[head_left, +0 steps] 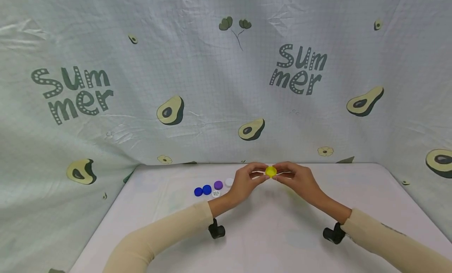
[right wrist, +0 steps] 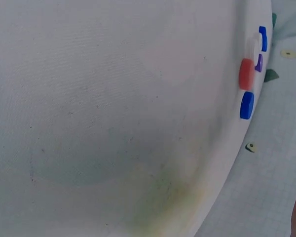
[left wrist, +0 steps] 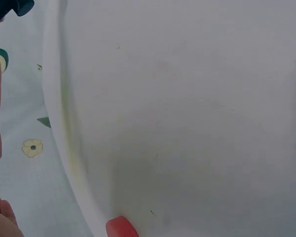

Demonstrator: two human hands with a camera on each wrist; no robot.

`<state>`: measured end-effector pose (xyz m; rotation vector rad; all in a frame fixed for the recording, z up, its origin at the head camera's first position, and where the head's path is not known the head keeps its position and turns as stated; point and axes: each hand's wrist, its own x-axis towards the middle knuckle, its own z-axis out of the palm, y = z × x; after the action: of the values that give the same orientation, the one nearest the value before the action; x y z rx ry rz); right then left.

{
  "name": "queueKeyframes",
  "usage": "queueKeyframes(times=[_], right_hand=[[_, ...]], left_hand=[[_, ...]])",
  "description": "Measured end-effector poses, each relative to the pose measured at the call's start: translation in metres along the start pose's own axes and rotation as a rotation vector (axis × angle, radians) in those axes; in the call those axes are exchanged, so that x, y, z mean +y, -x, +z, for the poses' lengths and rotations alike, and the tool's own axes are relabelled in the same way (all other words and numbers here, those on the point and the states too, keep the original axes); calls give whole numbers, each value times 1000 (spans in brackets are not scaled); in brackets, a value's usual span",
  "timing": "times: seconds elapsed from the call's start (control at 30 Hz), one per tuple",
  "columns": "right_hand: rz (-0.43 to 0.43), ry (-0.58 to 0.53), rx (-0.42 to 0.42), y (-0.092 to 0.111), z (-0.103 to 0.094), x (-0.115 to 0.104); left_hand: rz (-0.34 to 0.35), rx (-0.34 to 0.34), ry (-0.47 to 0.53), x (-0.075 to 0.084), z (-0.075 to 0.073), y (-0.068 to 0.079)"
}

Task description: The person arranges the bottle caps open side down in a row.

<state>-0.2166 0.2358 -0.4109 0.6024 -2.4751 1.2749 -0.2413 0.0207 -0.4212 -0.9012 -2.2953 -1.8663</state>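
Both hands hold a small yellow bottle cap [head_left: 270, 171] between them, above the far part of the table. My left hand [head_left: 243, 182] pinches its left side with thumb and fingertips. On the opposite side, the thumb and fingertips of my right hand [head_left: 299, 180] pinch it too. The cap's hollow side faces the head camera. Only edges of the hands show in the wrist views. A red ridged cap [left wrist: 121, 227] lies on the table in the left wrist view; the left arm hides it in the head view.
Left of the hands, blue caps [head_left: 206, 190], a purple cap [head_left: 218, 185], a plain white cap [head_left: 229, 182] and a white cap with dark print [head_left: 216, 193] lie on the pale table [head_left: 268, 241]. A printed curtain [head_left: 212, 88] hangs behind the far edge.
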Motion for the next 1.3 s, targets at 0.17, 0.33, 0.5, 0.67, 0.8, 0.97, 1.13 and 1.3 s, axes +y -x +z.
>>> queueKeyframes(times=[0.17, 0.33, 0.5, 0.67, 0.8, 0.97, 1.13, 1.3], right_hand=[[41, -1, -3, -1, 3, 5], [57, 21, -3, -2, 6, 10], [59, 38, 0, -6, 8, 15], [75, 31, -7, -10, 11, 23], [68, 33, 1, -13, 14, 28], [97, 38, 0, -18, 18, 34], [143, 45, -45, -20, 20, 38], [185, 22, -95, -23, 22, 43]], left_hand=[[-26, 5, -2, -4, 1, -4], [-40, 11, -8, -3, 1, -2], [-66, 9, -12, -11, 1, -7], [-93, 18, -25, -15, 2, -12], [-111, 28, -24, -22, 4, -16], [-188, 24, -27, -28, 1, -23], [-266, 27, -45, -31, -1, -27], [-299, 19, -51, -34, 1, -31]])
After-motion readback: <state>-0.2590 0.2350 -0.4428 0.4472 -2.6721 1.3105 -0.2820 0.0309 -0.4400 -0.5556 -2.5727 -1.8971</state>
